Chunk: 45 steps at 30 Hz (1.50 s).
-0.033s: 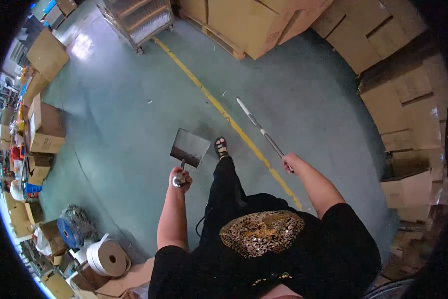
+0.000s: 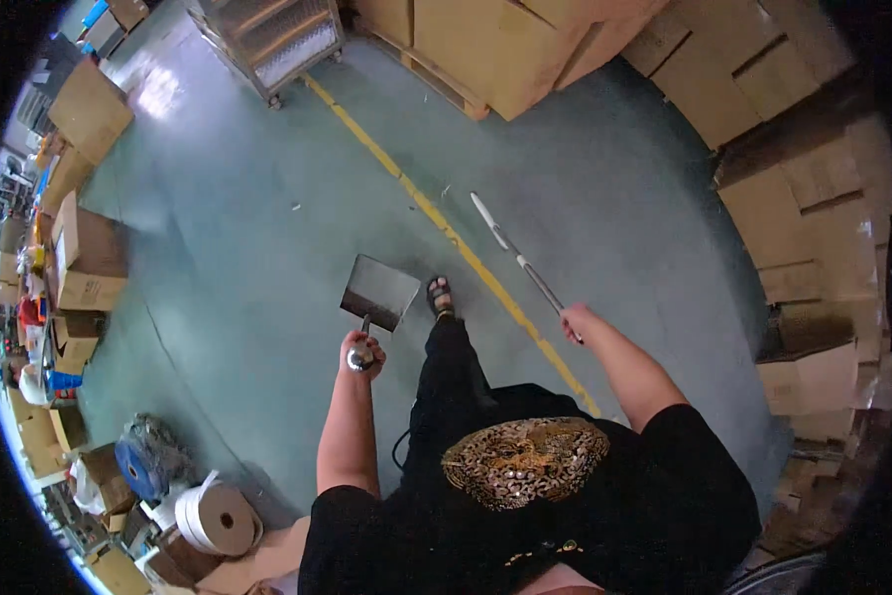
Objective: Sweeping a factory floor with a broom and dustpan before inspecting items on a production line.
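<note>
Foot [image 2: 439, 295] slightly lower in view.
Our left hand [image 2: 363, 355] grips dustpan [image 2: 381, 285], right hand [image 2: 577, 323] grips pole [image 2: 541, 284]; careless swing could clip foot.

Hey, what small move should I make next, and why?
Probably ease your right hand slightly left, bringing the pale far end of the long-handled tool toward the small pale scrap. That scrap lies on the floor between this end and the yellow line, while the dustpan in your left hand is farther from it.
</note>
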Each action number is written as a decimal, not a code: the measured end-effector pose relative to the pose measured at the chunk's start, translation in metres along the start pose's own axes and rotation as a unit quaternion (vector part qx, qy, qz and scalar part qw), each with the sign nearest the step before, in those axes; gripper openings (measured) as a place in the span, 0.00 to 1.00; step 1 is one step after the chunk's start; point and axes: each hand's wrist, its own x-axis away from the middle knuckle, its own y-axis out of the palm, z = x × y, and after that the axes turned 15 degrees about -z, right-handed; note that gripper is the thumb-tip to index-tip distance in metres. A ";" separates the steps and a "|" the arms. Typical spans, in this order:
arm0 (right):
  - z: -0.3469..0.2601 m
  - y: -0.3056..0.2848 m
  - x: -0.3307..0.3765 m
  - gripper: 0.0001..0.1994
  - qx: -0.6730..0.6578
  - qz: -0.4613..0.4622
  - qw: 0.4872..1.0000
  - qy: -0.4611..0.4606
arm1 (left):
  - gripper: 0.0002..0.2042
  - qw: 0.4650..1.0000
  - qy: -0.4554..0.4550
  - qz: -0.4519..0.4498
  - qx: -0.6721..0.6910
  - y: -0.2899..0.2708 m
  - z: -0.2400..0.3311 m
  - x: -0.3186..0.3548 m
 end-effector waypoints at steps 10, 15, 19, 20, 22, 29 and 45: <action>-0.317 -0.040 -0.180 0.17 0.229 0.103 0.967 -0.035 | 0.08 0.999 -0.017 0.039 0.022 0.160 0.133 -0.281; -0.350 0.006 -0.198 0.18 0.458 -0.018 0.884 -0.086 | 0.06 0.992 0.002 0.107 0.066 0.226 0.159 -0.364; -0.360 0.007 -0.144 0.20 0.328 -0.141 0.934 0.005 | 0.06 0.990 0.027 0.117 0.070 0.244 0.166 -0.376; -0.371 -0.013 -0.131 0.21 0.316 -0.131 0.940 0.012 | 0.06 0.990 0.030 0.095 0.099 0.244 0.167 -0.374; -0.394 -0.053 -0.107 0.22 0.323 -0.127 0.937 -0.033 | 0.05 0.986 -0.005 0.110 0.128 0.242 0.165 -0.366; -0.545 -0.179 -0.189 0.22 0.507 0.020 0.858 -0.085 | 0.05 0.991 0.000 0.064 0.117 0.278 0.146 -0.372; -0.632 -0.241 -0.301 0.28 0.633 -0.095 0.763 0.089 | 0.04 0.966 0.059 0.131 0.213 0.395 0.168 -0.540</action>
